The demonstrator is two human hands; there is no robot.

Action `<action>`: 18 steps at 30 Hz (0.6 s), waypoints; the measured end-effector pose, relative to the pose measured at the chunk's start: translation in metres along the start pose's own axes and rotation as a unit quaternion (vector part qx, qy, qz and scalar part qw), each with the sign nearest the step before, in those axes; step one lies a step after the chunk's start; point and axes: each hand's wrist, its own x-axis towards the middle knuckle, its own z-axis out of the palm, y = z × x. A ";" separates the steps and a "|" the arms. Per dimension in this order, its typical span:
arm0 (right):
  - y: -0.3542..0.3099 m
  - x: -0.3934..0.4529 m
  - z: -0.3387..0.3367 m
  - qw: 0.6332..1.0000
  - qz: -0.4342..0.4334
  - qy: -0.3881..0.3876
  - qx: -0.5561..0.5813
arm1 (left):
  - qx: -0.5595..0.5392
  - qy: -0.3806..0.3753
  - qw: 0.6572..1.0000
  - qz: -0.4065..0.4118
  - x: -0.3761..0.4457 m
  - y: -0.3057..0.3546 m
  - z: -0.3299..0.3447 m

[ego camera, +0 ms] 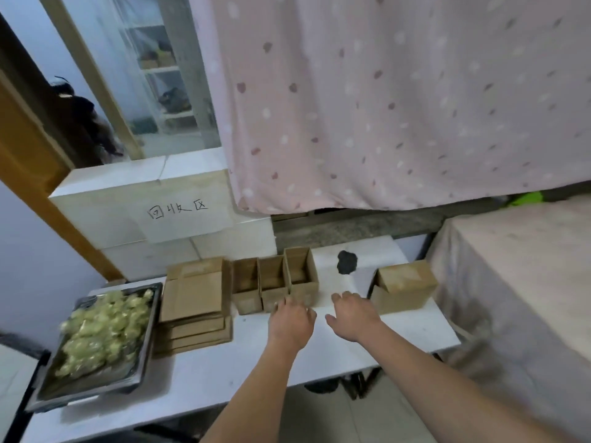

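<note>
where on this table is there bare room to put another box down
Widest: the near strip of the table, bordered by the flat cardboard stack, the tray and the front edge. Smaller: the gap between the open boxes and the right box, around the dark patch. Crowded: the left end and back row.

- White table (pixel 224 372): three open boxes (pixel 275 282) stand in a row near its back edge, sides touching.
- Left hand (pixel 292 321): palm down, fingertips at the front of the row; contact cannot be told.
- Right hand (pixel 353 314): palm down over bare tabletop, fingers loosely spread, holding nothing, between the row and a lone box (pixel 403 289).
- Stack of flat cardboard (pixel 195 298) just left of the row; tray (pixel 150 334) of pale wrapped pieces farther left.
- Pink curtain (pixel 399 107) hangs behind.
</note>
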 end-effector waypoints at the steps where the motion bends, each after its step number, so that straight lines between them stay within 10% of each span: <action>1: 0.020 -0.003 -0.001 1.000 0.005 -0.002 0.006 | 0.002 -0.003 1.000 0.005 0.003 0.019 0.005; 18: 0.177 0.010 -0.009 0.996 0.083 -0.012 0.042 | 0.057 -0.048 0.993 0.092 0.073 0.174 0.032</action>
